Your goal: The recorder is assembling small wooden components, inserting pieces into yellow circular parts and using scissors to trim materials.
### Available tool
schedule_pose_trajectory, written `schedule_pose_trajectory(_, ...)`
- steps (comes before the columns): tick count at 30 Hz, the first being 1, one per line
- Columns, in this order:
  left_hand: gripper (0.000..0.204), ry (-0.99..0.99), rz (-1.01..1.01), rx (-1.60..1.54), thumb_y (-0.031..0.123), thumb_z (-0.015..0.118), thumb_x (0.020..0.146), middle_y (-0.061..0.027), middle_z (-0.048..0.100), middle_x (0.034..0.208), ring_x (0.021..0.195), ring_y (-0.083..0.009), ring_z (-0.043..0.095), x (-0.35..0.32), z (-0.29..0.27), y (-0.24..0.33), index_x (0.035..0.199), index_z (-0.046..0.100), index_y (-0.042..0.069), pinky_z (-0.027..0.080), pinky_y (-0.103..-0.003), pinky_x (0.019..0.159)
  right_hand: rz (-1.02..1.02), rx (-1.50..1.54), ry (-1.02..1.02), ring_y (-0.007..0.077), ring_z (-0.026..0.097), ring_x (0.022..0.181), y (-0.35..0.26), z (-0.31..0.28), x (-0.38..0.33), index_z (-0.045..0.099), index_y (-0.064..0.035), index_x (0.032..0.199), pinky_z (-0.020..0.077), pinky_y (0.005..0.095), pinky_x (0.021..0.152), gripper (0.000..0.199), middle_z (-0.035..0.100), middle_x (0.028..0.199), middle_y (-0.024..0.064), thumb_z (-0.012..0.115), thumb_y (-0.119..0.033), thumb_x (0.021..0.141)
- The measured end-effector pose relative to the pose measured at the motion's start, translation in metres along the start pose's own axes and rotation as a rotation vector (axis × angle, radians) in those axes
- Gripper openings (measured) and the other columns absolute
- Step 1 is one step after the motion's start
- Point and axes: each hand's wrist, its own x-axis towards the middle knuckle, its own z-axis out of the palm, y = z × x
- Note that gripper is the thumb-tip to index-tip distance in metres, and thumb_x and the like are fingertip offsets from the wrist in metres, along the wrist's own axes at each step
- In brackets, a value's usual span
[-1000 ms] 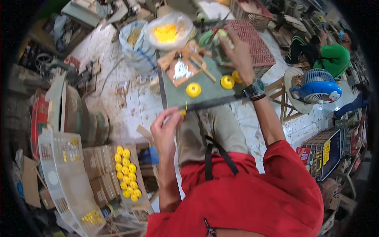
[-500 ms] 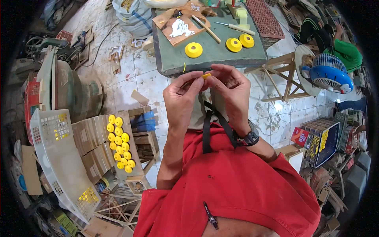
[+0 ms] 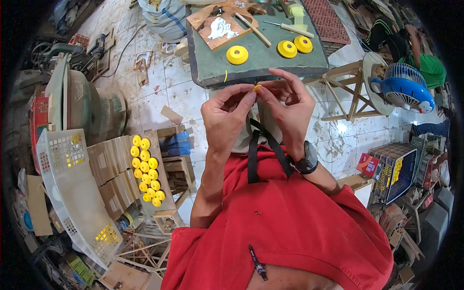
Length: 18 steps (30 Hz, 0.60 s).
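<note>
My left hand (image 3: 224,112) and my right hand (image 3: 291,107) meet just off the table's near edge. Between their thumbs and fingertips is a small yellow piece (image 3: 257,88), mostly covered, so its exact kind is unclear. Both hands pinch it; the right index finger is raised and bent. Beyond them on the green-topped table (image 3: 261,65) lie a yellow disc with a centre hole (image 3: 237,55) and, to its right, two similar yellow discs (image 3: 287,49) side by side. A thin yellow strip (image 3: 225,76) rests at the table's near edge.
A wooden board (image 3: 202,23) with a white smear, a wooden stick (image 3: 253,30) and a pale-handled pointed tool (image 3: 297,32) lie farther back. At left, several yellow discs (image 3: 145,155) stand beside a white crate (image 3: 72,193). A blue fan (image 3: 403,89) is right, near a person in green (image 3: 431,71).
Both hands have shifted slightly right with the yellow piece, which shows a rounder side now. My right index finger reaches higher. The view has moved a little.
</note>
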Motion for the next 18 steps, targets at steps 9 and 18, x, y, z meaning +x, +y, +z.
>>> schedule_pose_trajectory(9, 0.016, 0.053, -0.033, -0.054, 0.001, 0.069, 0.083, -0.0063, 0.069, 0.087, 0.078, -0.0087, 0.064, -0.0016, 0.0022, -0.0026, 0.099, 0.068, -0.004, 0.052, -0.021, 0.072, -0.534, -0.662, -0.043, 0.0154, 0.07, 0.082, -0.0006, -0.0047, -0.0077, 0.057, -0.0052, 0.126, 0.0532, 0.0266, 0.074, 0.052, 0.072, 0.091, 0.0082, 0.069, 0.006, 0.076)
schedule_pose_trajectory(18, 0.014, 0.045, -0.014, -0.052, -0.001, 0.068, 0.083, -0.0052, 0.069, 0.087, 0.078, -0.0082, 0.063, -0.0011, 0.0021, -0.0065, 0.098, 0.068, -0.002, 0.051, -0.02, 0.073, 0.008, -0.018, -0.032, 0.0161, 0.067, 0.084, 0.0004, -0.0038, -0.0035, 0.05, -0.0017, 0.131, 0.053, 0.0266, 0.067, 0.054, 0.07, 0.097, 0.0147, 0.068, 0.005, 0.08)
